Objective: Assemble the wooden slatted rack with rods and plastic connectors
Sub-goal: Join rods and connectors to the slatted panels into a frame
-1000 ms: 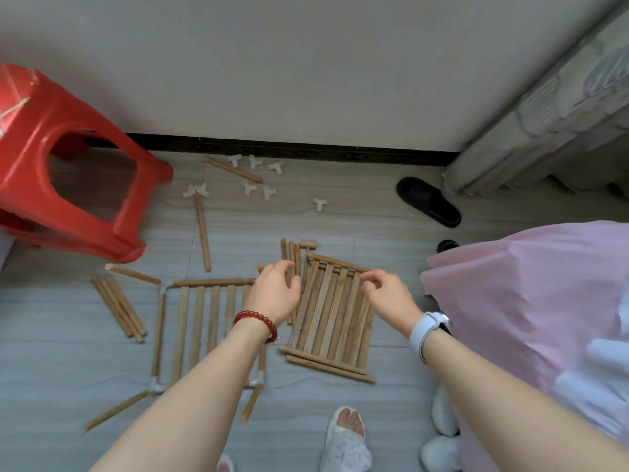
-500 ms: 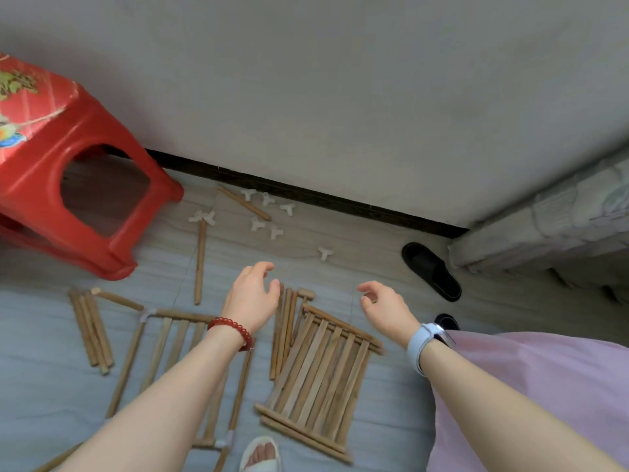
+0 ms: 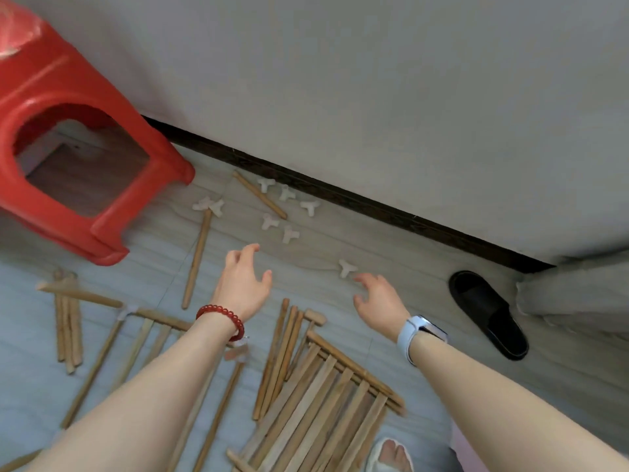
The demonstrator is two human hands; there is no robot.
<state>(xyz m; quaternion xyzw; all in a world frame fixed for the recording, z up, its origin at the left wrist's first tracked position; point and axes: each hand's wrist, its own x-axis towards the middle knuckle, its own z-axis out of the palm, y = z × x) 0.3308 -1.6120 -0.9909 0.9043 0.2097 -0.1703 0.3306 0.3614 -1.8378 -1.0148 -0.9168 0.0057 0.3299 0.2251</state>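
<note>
Both hands empty: left hand (image 3: 242, 283) and right hand (image 3: 377, 301) hover with fingers loosely spread above the floor. Slatted panel (image 3: 320, 408) lies below them, its near end cut off. White connector (image 3: 346, 268) lies just beyond the right fingertips. Motion blur softens details.

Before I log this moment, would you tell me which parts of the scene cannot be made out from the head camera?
- Framed slat panel: its near half is hidden under the left forearm.
- Loose slat panel: its near end is cut by the bottom edge.
- Red stool: cut by the left edge.
- White connectors: too small to see their sockets.
- Left hand and right hand: motion-blurred fingertips.
</note>
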